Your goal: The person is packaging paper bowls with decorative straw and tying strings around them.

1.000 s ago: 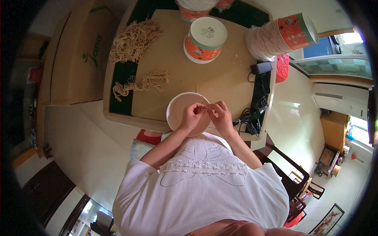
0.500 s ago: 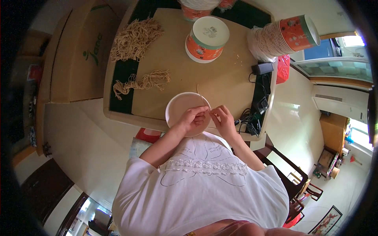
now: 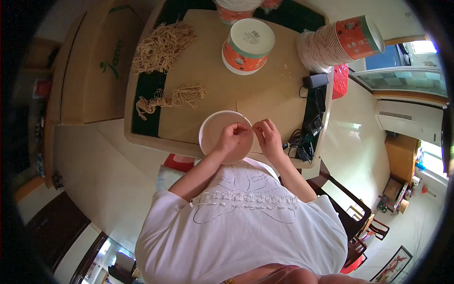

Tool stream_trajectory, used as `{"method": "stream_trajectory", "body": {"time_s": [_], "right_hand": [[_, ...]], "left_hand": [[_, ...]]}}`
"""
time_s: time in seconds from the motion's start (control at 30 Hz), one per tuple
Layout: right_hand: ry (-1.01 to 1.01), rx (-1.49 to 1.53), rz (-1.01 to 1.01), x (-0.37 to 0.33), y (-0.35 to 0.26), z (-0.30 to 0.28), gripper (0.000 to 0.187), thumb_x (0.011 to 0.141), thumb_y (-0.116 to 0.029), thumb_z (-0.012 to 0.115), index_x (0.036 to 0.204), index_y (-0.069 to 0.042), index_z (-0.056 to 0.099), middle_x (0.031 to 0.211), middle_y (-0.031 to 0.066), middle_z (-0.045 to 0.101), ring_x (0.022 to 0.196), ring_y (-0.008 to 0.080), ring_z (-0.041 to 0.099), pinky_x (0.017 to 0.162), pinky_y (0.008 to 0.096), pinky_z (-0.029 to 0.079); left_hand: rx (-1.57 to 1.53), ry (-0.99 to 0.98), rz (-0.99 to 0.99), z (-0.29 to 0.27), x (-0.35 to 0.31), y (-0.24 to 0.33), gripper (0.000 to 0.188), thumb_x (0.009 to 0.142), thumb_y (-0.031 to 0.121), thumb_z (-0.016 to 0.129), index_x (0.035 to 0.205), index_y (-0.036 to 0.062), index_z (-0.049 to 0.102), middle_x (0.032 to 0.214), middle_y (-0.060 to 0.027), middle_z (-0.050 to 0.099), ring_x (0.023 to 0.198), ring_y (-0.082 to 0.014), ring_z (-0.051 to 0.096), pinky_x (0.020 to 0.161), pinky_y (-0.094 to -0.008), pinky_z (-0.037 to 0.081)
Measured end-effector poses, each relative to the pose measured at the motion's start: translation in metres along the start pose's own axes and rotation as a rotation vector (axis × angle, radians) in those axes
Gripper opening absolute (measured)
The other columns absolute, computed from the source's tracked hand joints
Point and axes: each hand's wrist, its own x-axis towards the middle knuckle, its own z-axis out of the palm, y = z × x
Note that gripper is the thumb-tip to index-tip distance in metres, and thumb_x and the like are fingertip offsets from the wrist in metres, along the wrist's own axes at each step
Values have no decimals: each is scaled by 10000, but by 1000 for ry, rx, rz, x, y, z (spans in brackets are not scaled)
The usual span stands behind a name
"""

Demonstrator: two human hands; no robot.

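A white round paper bucket (image 3: 213,135) sits open side up at the table's near edge, close against me. My left hand (image 3: 235,136) is over its mouth, thumb and fingers pinched at its right rim. Just right of the rim, my right hand (image 3: 267,135) pinches too, its fingertips close to the left ones. Between them runs a thin tan string (image 3: 239,109), whose loose end lies on the table beyond the bucket. The exact hold of each fingertip on the string is too small to make out.
A bundle of tan strings (image 3: 177,96) and a larger heap (image 3: 163,47) lie at left. Upside-down orange buckets (image 3: 246,61) stand at the far middle; a nested stack (image 3: 326,43) lies far right. A black adapter (image 3: 316,80) and cables (image 3: 302,149) line the right edge.
Both hands have shifted slightly up and away from me, and the right fingers have turned a little. The bucket and the strings on the table stay in place.
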Motion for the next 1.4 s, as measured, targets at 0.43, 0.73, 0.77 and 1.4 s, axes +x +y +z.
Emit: {"method": "stream_trajectory", "body": {"time_s": [0.43, 0.73, 0.77, 1.4], "right_hand": [[-36, 202, 96, 11, 4, 12, 74, 821, -19, 592, 894, -19, 608, 868, 129, 554, 767, 288, 575, 642, 343, 475], [-146, 243, 146, 4, 7, 7, 154, 821, 2, 602, 948, -46, 673, 860, 82, 560, 755, 179, 552, 643, 260, 444], [-128, 227, 132, 3, 7, 8, 162, 815, -3, 613, 951, -57, 683, 862, 79, 566, 751, 176, 553, 636, 260, 444], [-46, 56, 81, 3, -7, 8, 136, 771, -5, 623, 891, -52, 666, 832, 122, 557, 754, 277, 585, 652, 344, 494]], "left_hand": [[231, 49, 302, -1, -6, 3, 90, 818, 57, 651, 903, 28, 649, 808, 29, 629, 749, -46, 556, 669, -205, 455], [2, 67, 262, -5, -3, -8, 124, 827, 32, 605, 937, 0, 655, 798, 20, 638, 701, -29, 554, 640, -177, 455], [-7, 71, 281, -4, -3, -8, 121, 827, 32, 607, 933, -4, 654, 797, 18, 638, 699, -29, 554, 637, -174, 453], [575, 337, 519, 16, -24, 20, 78, 781, 98, 675, 803, 30, 643, 577, -72, 572, 504, -100, 530, 479, -270, 419]]}}
